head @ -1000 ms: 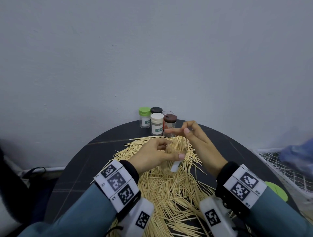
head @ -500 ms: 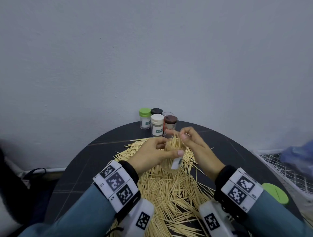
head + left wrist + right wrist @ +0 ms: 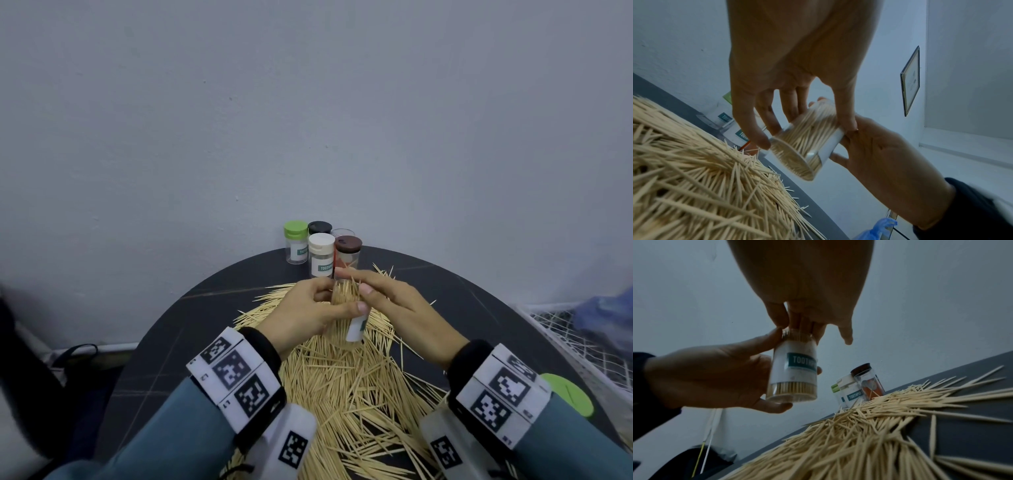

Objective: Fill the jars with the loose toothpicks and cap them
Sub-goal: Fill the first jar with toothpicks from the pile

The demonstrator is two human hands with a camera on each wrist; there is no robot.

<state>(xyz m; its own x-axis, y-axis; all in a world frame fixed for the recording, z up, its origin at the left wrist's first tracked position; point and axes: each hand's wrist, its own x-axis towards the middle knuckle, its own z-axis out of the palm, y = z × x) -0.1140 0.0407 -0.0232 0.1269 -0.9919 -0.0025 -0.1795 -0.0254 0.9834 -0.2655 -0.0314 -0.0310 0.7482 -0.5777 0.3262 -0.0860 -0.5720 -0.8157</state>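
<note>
Head view shows the left hand (image 3: pixel 301 317) wrapped round the clear toothpick jar (image 3: pixel 356 327); right hand (image 3: pixel 394 305) fingertips press the protruding toothpicks (image 3: pixel 344 291); light, slick plastic, best gripped mid-body.

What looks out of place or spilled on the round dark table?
A big heap of loose wooden toothpicks is spilled across the round dark table. A green lid lies alone near its right edge, apart from the capped jars at the back.

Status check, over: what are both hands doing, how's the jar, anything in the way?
Left hand grips the uncapped jar, packed with toothpicks. Right hand fingers at its mouth. Loose toothpicks remain on table; nothing blocking.
</note>
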